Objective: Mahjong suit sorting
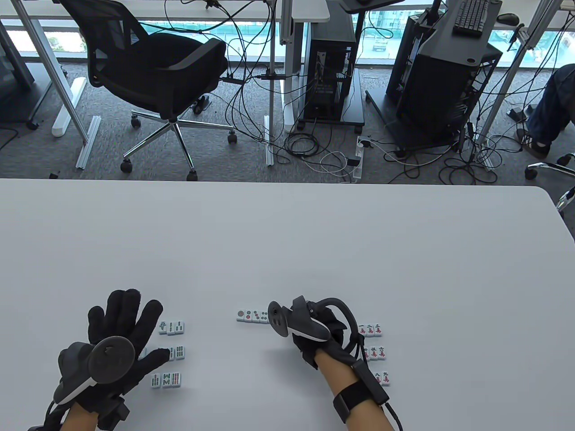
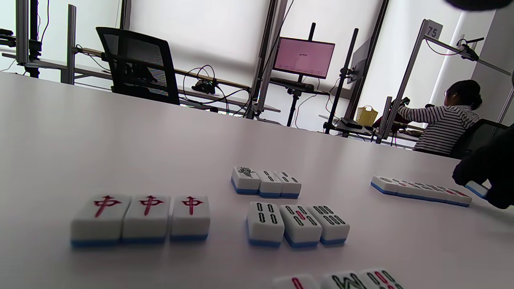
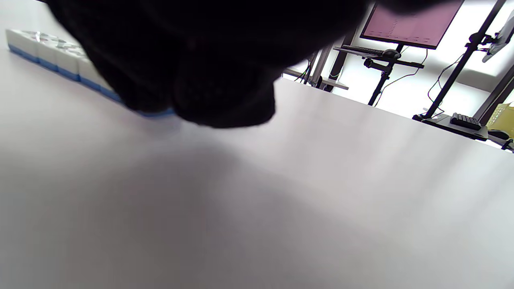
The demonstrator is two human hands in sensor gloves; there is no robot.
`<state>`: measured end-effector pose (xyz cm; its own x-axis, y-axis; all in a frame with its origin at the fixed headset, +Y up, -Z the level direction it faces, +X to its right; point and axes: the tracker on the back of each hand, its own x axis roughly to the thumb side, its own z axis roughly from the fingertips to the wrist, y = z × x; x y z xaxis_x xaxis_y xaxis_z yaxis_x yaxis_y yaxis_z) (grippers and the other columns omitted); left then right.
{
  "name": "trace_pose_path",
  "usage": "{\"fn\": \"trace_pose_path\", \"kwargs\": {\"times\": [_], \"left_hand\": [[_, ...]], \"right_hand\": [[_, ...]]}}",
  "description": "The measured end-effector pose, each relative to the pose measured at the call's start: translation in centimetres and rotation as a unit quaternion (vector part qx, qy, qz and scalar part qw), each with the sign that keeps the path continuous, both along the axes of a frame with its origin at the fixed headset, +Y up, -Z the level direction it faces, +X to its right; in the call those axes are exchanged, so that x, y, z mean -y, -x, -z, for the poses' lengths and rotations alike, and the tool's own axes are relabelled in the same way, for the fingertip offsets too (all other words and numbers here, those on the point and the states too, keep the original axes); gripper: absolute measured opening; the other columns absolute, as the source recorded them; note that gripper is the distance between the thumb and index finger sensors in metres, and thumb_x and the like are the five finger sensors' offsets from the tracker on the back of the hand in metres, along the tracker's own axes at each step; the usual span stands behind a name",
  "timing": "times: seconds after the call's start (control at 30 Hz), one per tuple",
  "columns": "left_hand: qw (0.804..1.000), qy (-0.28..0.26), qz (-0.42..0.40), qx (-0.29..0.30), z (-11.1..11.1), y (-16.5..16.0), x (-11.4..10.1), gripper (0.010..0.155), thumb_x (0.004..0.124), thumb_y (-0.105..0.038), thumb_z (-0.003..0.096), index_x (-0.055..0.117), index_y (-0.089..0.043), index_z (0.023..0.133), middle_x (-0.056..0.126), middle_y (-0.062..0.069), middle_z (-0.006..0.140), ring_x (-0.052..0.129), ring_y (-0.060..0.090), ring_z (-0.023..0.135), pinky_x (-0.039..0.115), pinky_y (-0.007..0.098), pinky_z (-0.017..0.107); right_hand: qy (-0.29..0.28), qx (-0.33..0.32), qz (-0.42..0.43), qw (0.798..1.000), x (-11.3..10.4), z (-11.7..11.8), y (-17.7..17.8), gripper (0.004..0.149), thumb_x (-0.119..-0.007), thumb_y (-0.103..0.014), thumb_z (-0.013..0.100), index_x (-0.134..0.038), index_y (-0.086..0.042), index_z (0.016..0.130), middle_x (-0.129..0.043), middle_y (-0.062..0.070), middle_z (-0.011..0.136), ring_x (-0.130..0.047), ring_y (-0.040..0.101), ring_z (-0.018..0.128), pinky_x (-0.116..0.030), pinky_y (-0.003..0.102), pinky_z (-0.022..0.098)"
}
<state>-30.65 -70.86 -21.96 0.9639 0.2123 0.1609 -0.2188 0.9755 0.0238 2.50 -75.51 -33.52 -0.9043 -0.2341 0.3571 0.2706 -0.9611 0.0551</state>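
My left hand (image 1: pixel 128 325) lies flat on the table with its fingers spread, just left of three short rows of bamboo tiles (image 1: pixel 172 327) (image 2: pixel 297 224). Its thumb tip touches the middle row. Three red dragon tiles (image 2: pixel 140 218) sit in a row by it, mostly hidden under the hand from above. My right hand (image 1: pixel 310 334) curls down at the right end of a row of dot tiles (image 1: pixel 251 315) (image 2: pixel 419 189) (image 3: pixel 48 54). Its fingertips (image 3: pixel 200 80) pinch a blue-backed tile (image 2: pixel 476 188) there, its face hidden. Character tiles (image 1: pixel 370 330) lie in three rows right of that hand.
The white table (image 1: pixel 287 242) stretches far beyond the tiles. Past its far edge stand an office chair (image 1: pixel 157 76), computer towers and cables on the floor. A person sits at a desk (image 2: pixel 445 120) in the background.
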Motion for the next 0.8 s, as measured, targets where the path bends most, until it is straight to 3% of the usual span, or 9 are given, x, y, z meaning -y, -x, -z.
{"fn": "trace_pose_path", "kwargs": {"times": [0.43, 0.67, 0.8], "left_hand": [[1.0, -0.004, 0.0, 0.003, -0.1, 0.0, -0.1, 0.088, 0.06, -0.076, 0.0354, 0.021, -0.043, 0.108, -0.01, -0.014, 0.11, -0.009, 0.019, 0.111, 0.001, 0.06, 0.076], [1.0, -0.005, -0.002, 0.004, -0.1, 0.0, -0.1, 0.089, 0.06, -0.076, 0.0354, 0.021, -0.043, 0.108, -0.01, -0.014, 0.111, -0.01, 0.019, 0.111, 0.001, 0.06, 0.076], [1.0, -0.004, 0.002, 0.006, -0.1, -0.1, 0.0, 0.089, 0.06, -0.076, 0.0354, 0.021, -0.043, 0.108, -0.01, -0.014, 0.111, -0.009, 0.019, 0.111, 0.001, 0.06, 0.076]], "right_hand": [[-0.001, -0.011, -0.022, 1.0, 1.2, 0.2, 0.6, 0.058, -0.083, -0.037, 0.037, -0.075, -0.01, 0.088, -0.098, 0.002, 0.043, -0.09, 0.009, 0.011, -0.083, 0.027, 0.007], [-0.007, -0.005, 0.003, 1.0, -1.6, -1.4, -2.0, 0.065, -0.082, -0.04, 0.037, -0.067, -0.011, 0.094, -0.098, 0.004, 0.048, -0.092, 0.011, 0.015, -0.084, 0.028, 0.01], [0.019, 0.013, -0.014, 1.0, -2.7, -2.5, -4.7, 0.065, -0.082, -0.039, 0.038, -0.068, -0.01, 0.094, -0.098, 0.004, 0.047, -0.092, 0.011, 0.015, -0.084, 0.028, 0.01]]}}
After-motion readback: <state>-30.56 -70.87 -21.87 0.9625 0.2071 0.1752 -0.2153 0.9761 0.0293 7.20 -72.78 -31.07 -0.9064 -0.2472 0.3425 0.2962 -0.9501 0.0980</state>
